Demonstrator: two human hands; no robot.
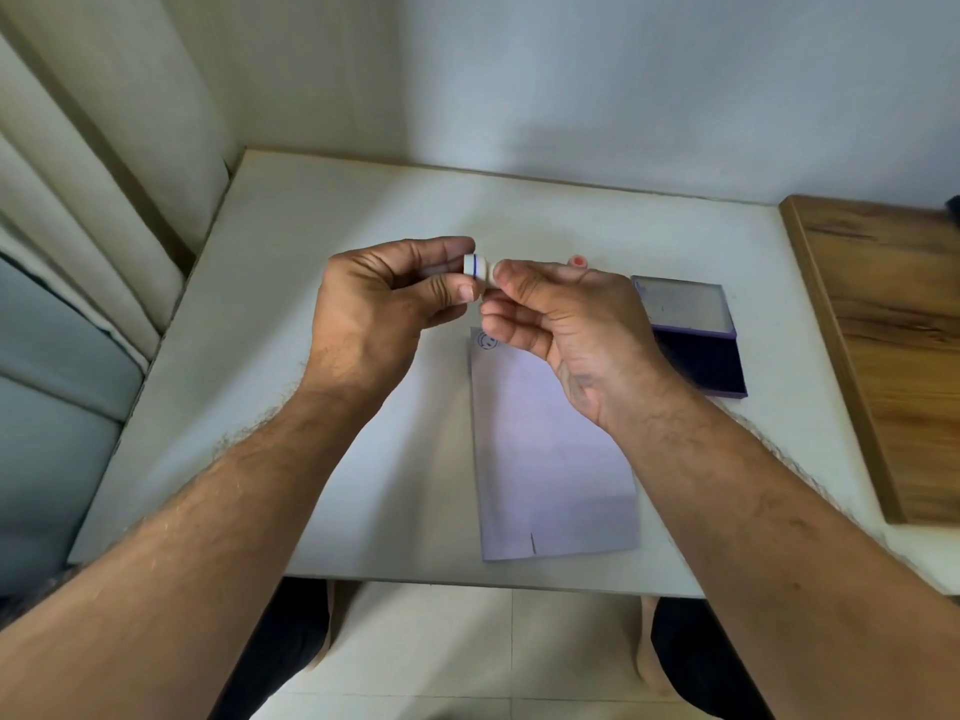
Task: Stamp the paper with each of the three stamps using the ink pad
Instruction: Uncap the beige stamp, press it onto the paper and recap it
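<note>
White worktop [363,226] carries paper [550,449], open ink pad [696,345] at three o'clock. Both hands, left hand [384,298] and right hand [561,314], pinch one small white stamp [477,266]; its cap may slip, inked face could smear fingers.

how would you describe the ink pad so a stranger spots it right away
On the white table, look right of the paper, near the wooden board. The ink pad lies open there: a flat purple case, the only dark thing on the table.
</note>
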